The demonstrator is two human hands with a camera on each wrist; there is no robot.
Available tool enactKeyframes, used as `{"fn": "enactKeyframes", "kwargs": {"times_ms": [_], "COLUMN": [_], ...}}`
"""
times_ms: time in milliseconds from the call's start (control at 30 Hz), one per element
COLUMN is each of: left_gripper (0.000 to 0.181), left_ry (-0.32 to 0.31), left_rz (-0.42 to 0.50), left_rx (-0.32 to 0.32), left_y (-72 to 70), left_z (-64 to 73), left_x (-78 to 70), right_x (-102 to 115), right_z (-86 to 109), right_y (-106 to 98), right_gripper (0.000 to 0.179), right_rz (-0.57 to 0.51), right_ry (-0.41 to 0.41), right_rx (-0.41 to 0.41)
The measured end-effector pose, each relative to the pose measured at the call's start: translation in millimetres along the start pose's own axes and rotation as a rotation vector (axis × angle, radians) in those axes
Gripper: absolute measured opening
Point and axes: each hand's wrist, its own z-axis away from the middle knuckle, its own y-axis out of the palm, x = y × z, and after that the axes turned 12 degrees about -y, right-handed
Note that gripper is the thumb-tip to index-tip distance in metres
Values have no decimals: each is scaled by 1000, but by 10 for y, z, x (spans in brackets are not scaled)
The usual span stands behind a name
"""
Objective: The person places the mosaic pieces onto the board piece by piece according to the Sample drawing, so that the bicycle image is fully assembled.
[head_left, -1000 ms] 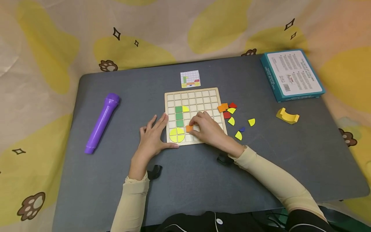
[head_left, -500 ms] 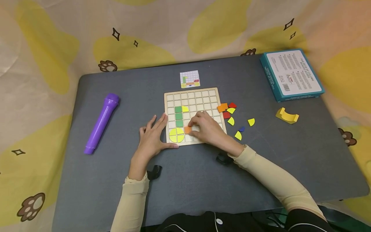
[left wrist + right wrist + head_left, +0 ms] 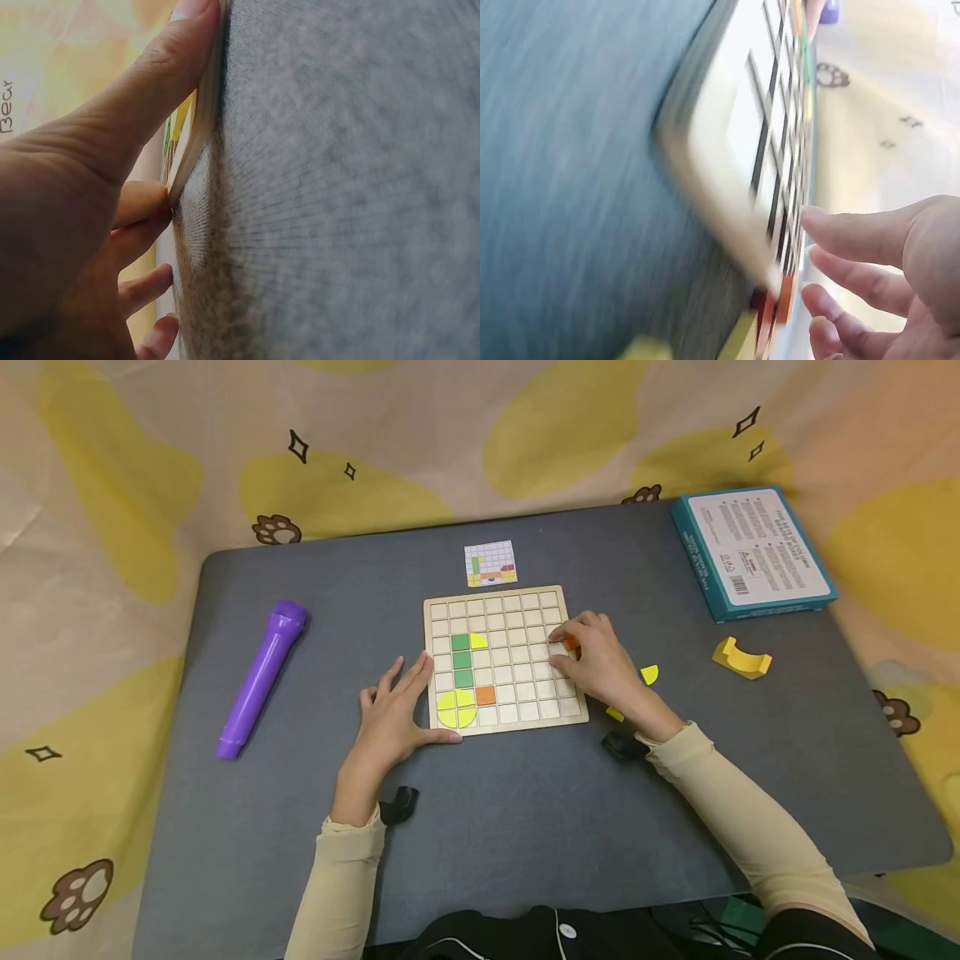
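A wooden grid board (image 3: 525, 656) lies on the table. My left hand (image 3: 390, 718) rests at its lower left corner, thumb along the front edge and straight fingers against the left side. On the board sit green squares (image 3: 462, 661), a yellow quarter-round piece (image 3: 477, 641), a yellow circle of quarter pieces (image 3: 448, 700) and an orange square (image 3: 486, 695). My right hand (image 3: 600, 664) is over the right edge, thumb and fingers apart, beside orange pieces (image 3: 572, 643). In the right wrist view, a red piece (image 3: 763, 309) and the orange piece (image 3: 786, 296) lie near the board's corner.
A pattern card (image 3: 491, 562) lies behind the board. Right of it are loose yellow quarter pieces (image 3: 649, 674), a yellow arch block (image 3: 742, 660) and a teal box (image 3: 757, 552). A purple toy microphone (image 3: 262, 681) lies at left.
My right hand has let go of the orange square, which lies in a grid cell, and has moved right to the loose pieces. My left hand has stayed in place.
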Motion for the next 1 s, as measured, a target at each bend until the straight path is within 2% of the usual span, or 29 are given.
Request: {"fn": "enactKeyframes", "kwargs": {"times_ms": [367,633,800,1000], "left_gripper": [131,131,132,131], "left_ry": [-1,-2,-2,-2], "left_rz": [3,3,3,-1], "left_rx": [3,2,0,1], "left_y": [0,7,8,5], "left_z": [-5,-11,-11,-11], "left_x": [4,7,8,10], "right_x": [-234,-304,-258,-77], "right_z": [8,-2,12,55], "right_y": [-168,-149,-101,39], "right_gripper": [34,28,27,26], "right_rz": [16,22,23,16], "right_ry": [58,33,10,-48], "right_rx": [-5,-3,-3,23]}}
